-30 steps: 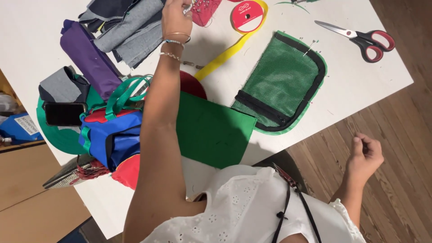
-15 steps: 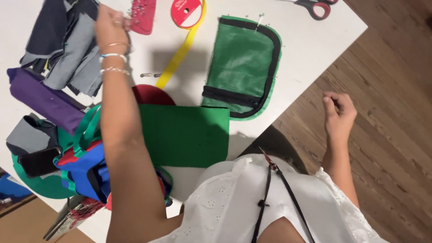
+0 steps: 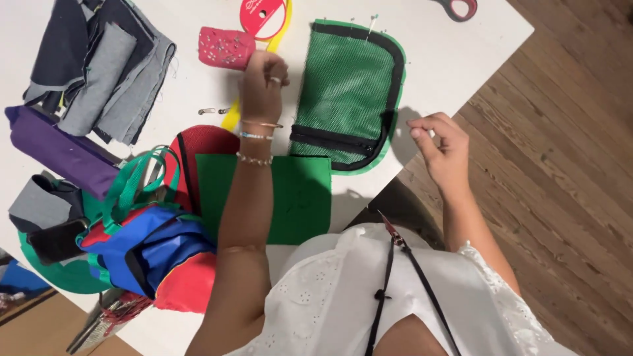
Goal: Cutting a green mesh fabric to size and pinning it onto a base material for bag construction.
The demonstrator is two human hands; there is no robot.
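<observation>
Seen from above, the person leans over a white table (image 3: 198, 86) strewn with sewing things. The left hand (image 3: 262, 82) is curled into a loose fist above the table, a ring on one finger and bracelets at the wrist; whether anything is pinched inside it cannot be told. It sits just beside a pink pincushion (image 3: 226, 47) studded with pins, which lies on the table to its upper left, and just left of a green mesh pouch piece (image 3: 349, 92) edged in black binding, with a black zipper across its lower part and pins stuck along its top edge. The pouch lies flat near the table's right edge. The right hand (image 3: 440, 148) hovers off that edge, above the wooden floor (image 3: 560, 165), its fingers bent with thumb and forefinger drawn close together as if pinching something too small to make out. A flat green fabric panel (image 3: 297, 198) lies under the left forearm, partly over a red mesh piece (image 3: 204, 142). A red tape reel (image 3: 262, 14) with a yellow tape sits above the pincushion. To the far left lie folded grey and dark fabrics (image 3: 99, 72), a purple roll (image 3: 59, 151), and a heap of blue, red and green cloth (image 3: 151, 250). Red-handled scissors (image 3: 458, 6) show at the top edge.
</observation>
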